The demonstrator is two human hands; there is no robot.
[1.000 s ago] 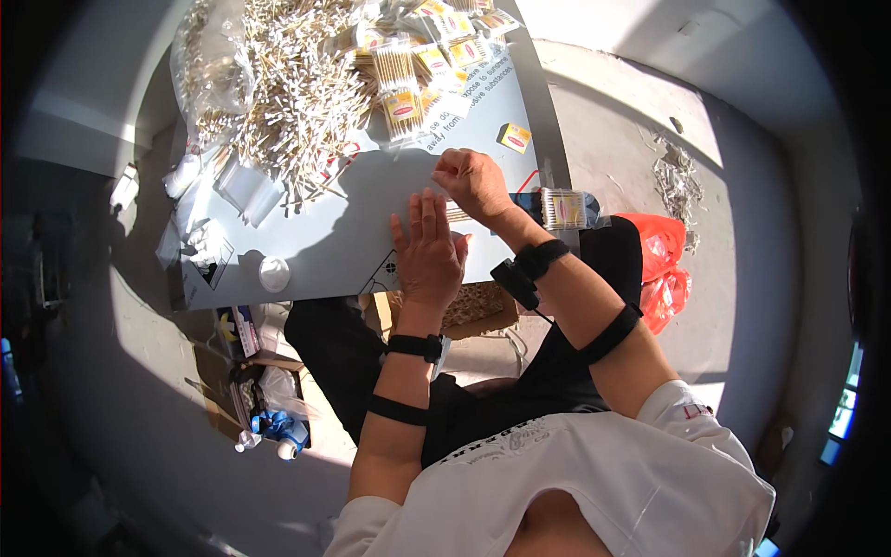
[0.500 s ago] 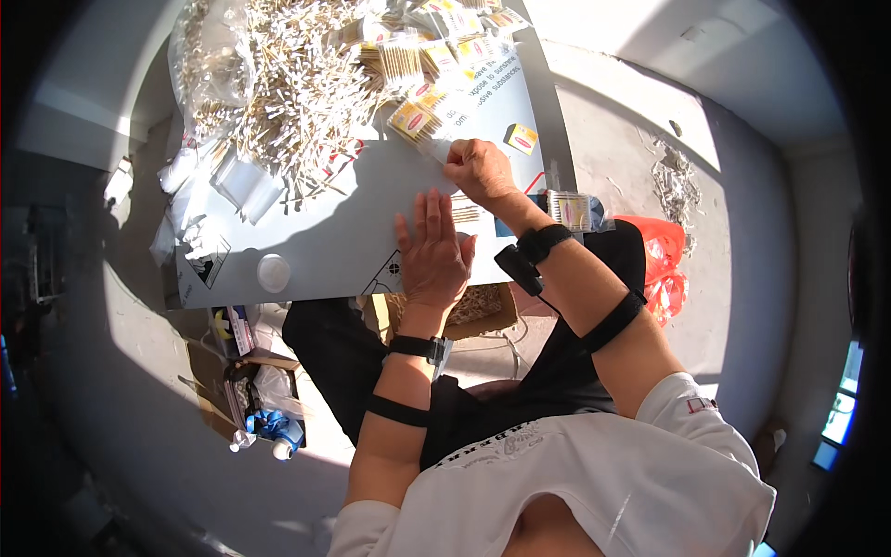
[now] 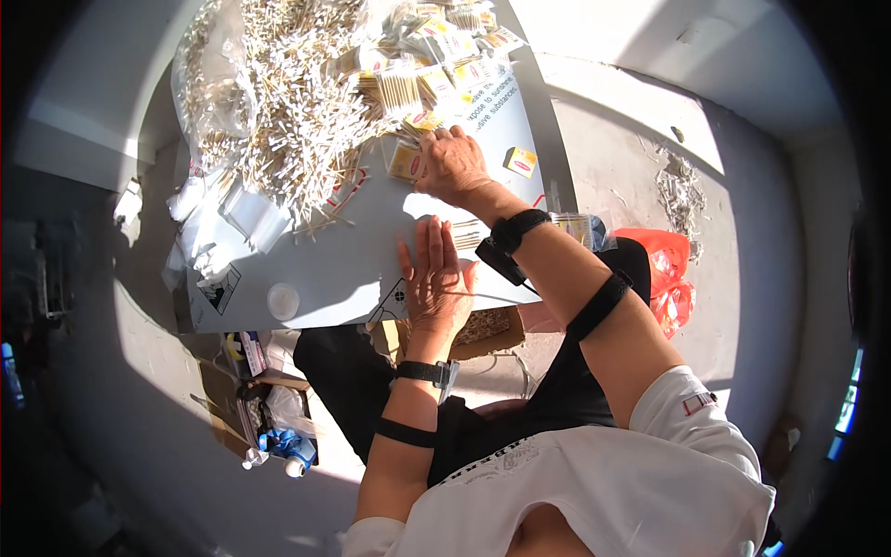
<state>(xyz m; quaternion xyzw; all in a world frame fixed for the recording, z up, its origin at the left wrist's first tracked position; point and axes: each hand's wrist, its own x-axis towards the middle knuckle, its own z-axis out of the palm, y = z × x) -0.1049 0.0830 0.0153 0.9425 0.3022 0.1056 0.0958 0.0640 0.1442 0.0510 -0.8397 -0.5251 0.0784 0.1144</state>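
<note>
My left hand (image 3: 439,286) lies flat on the grey-white tabletop (image 3: 343,251), fingers stretched out and empty. Beside its fingertips, a row of cotton swabs (image 3: 466,234) rests on the table, partly covered by my right wrist. Farther up, my right hand (image 3: 453,165) is bent with curled fingers at the edge of a clear packet of cotton swabs (image 3: 406,161) with a yellow label. Its fingertips seem closed on that packet's edge, though the hand hides part of the grip. A small yellow label card (image 3: 522,161) sits to the right of this hand.
A large heap of loose cotton swabs (image 3: 302,121) covers the far left, next to clear plastic bags (image 3: 255,218). Filled packets (image 3: 445,42) pile up at the back. A round white lid (image 3: 283,302) lies near the front edge. Red bags (image 3: 670,278) stand at the right.
My right hand has moved left and away from me onto the packet, which now lies slightly nearer me. My left hand stays flat on the table. The whole view has shifted a little.
</note>
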